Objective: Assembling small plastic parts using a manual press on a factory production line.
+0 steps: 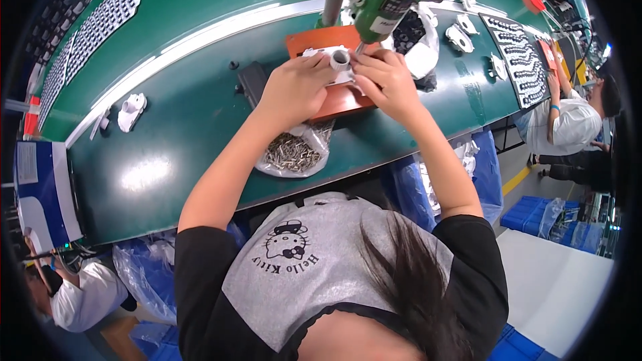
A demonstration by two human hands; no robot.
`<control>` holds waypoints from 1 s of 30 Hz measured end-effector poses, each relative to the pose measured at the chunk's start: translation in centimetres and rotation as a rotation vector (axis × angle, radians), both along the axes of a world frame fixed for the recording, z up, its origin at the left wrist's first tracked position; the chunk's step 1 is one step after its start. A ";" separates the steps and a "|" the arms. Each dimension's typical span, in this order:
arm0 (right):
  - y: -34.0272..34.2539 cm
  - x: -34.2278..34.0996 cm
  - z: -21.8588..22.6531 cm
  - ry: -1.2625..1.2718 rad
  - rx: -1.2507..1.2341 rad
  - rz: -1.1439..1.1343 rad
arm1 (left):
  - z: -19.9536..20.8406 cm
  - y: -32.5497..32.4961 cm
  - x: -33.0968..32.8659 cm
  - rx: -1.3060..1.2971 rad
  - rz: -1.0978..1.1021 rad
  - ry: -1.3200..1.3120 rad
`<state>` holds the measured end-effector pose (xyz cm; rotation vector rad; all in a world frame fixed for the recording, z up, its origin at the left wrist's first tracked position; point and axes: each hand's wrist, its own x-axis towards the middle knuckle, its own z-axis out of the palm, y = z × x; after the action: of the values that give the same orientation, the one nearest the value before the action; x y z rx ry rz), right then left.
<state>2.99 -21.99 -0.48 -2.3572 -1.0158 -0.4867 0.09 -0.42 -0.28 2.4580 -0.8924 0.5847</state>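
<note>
A white cast part [342,76] with a raised round collar lies on an orange block-like fixture [342,110] on the bench. My left hand [297,87] grips the left side of the part, its fingers curled over the top near the collar. On the opposite side, my right hand [388,85] is closed at the part's edge, fingertips just beside the tool tip. What lies under those fingertips is hidden. Above the right hand hangs the head of a green bench machine [384,3], its thin tip pointing down. A clear bag of small metal pins [294,152] lies in front of the fixture.
Left of the fixture is a black box-shaped object [253,83]. More white parts [132,111] lie at the left and right [459,38]. A bag of black pieces [409,30] sits behind my right hand. A tray of small parts [518,60] and a co-worker [565,124] are far right.
</note>
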 end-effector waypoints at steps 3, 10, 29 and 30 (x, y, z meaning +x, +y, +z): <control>0.1 -0.3 0.9 0.025 -0.048 -0.025 | 0.2 0.1 0.7 0.004 0.041 0.112; 1.4 -3.0 2.0 -0.107 0.021 -0.173 | 0.4 0.2 0.9 0.001 0.031 0.167; 11.1 -11.0 -4.4 -0.089 -0.078 -0.018 | 1.9 -0.4 0.2 0.043 0.102 0.326; 11.3 -11.3 -4.3 -0.092 -0.048 -0.021 | 1.4 0.0 0.2 0.021 0.080 0.267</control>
<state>-8.33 -10.65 -4.76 -2.4098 -1.0561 -0.5901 0.24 -0.44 1.13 2.5236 -0.7000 0.2643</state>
